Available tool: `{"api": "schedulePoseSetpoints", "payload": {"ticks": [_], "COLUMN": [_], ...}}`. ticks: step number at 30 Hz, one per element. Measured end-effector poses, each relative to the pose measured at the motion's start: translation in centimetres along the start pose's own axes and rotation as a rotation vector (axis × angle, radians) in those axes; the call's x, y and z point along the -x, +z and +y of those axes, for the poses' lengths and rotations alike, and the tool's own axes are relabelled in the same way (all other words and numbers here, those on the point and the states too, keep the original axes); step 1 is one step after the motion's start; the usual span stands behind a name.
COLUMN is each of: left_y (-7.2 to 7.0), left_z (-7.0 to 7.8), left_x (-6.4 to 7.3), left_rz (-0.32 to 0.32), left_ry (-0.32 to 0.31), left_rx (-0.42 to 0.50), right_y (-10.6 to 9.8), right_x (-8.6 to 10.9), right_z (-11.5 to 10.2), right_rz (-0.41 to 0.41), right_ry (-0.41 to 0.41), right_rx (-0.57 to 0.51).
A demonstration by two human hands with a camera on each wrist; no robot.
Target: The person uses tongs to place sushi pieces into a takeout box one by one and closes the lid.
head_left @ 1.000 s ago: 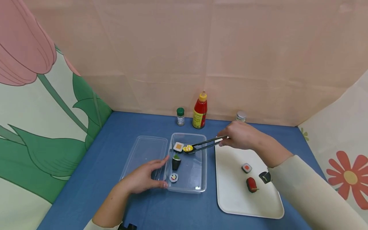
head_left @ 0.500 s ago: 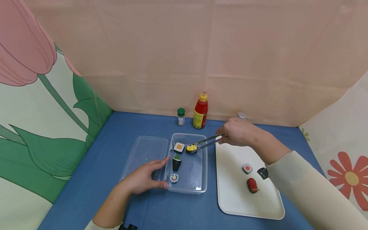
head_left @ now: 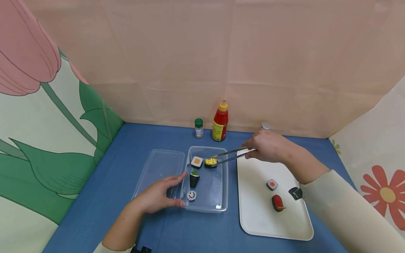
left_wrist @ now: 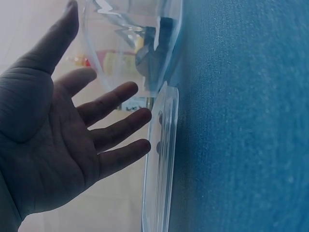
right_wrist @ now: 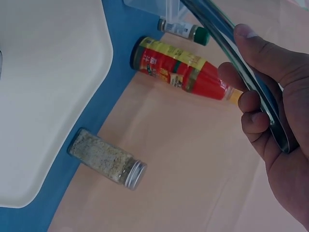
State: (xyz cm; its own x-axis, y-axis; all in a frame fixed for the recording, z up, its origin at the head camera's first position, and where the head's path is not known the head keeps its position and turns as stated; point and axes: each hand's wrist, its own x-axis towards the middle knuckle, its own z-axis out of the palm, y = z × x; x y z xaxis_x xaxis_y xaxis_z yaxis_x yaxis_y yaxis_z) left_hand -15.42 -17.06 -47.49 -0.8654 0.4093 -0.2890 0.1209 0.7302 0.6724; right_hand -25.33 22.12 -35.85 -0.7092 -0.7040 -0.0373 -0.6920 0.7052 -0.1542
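My right hand [head_left: 269, 147] grips metal tongs [head_left: 232, 154], also plain in the right wrist view. The tips of the tongs straddle a corn-topped sushi piece [head_left: 211, 162] in the clear plastic container [head_left: 223, 189]. Left of that piece lies a square sushi roll with an orange centre [head_left: 197, 161]. Below stand a dark cone-shaped hand roll [head_left: 194, 179] and a small round roll [head_left: 191, 195]. My left hand [head_left: 158, 195], thumb and fingers spread, touches the container's left wall. In the left wrist view its fingers look nearly straight.
A clear lid [head_left: 161, 165] lies left of the container. The white tray [head_left: 259, 218] on the right bears a small roll [head_left: 271, 185] and a red-topped sushi [head_left: 277, 203]. Behind stand a green-capped jar [head_left: 198, 128], a red sauce bottle [head_left: 220, 123] and a silver-capped jar [right_wrist: 106, 157].
The corn-topped sushi has shifted slightly right, away from the orange-centred roll, and come to rest in the container. The tongs' tips have spread around it. My left hand has stayed put.
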Motion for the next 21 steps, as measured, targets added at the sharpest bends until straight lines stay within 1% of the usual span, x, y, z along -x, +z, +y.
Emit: {"api": "schedulePoseSetpoints", "payload": {"ticks": [6, 8, 14, 17, 21], "left_y": [0.2, 0.2, 0.1, 0.1, 0.1], "left_z": [0.0, 0.0, -0.2, -0.1, 0.0], "left_x": [0.0, 0.0, -0.1, 0.0, 0.0], "left_rz": [0.007, 0.007, 0.009, 0.01, 0.009], "left_ry": [-0.017, -0.02, -0.012, -0.016, -0.02], "left_rx": [-0.013, -0.011, 0.0, 0.002, -0.005], "right_y": [0.0, 0.0, 0.2, 0.6, 1.0], "right_x": [1.5, 2.0, 3.6, 4.4, 5.5], "right_z": [0.2, 0.2, 0.3, 0.5, 0.7], "right_rz": [0.066, 0.077, 0.079, 0.115, 0.149], "right_ry": [-0.026, -0.032, -0.017, -0.03, -0.019], "right_rx": [0.013, 0.013, -0.014, -0.012, -0.038]}}
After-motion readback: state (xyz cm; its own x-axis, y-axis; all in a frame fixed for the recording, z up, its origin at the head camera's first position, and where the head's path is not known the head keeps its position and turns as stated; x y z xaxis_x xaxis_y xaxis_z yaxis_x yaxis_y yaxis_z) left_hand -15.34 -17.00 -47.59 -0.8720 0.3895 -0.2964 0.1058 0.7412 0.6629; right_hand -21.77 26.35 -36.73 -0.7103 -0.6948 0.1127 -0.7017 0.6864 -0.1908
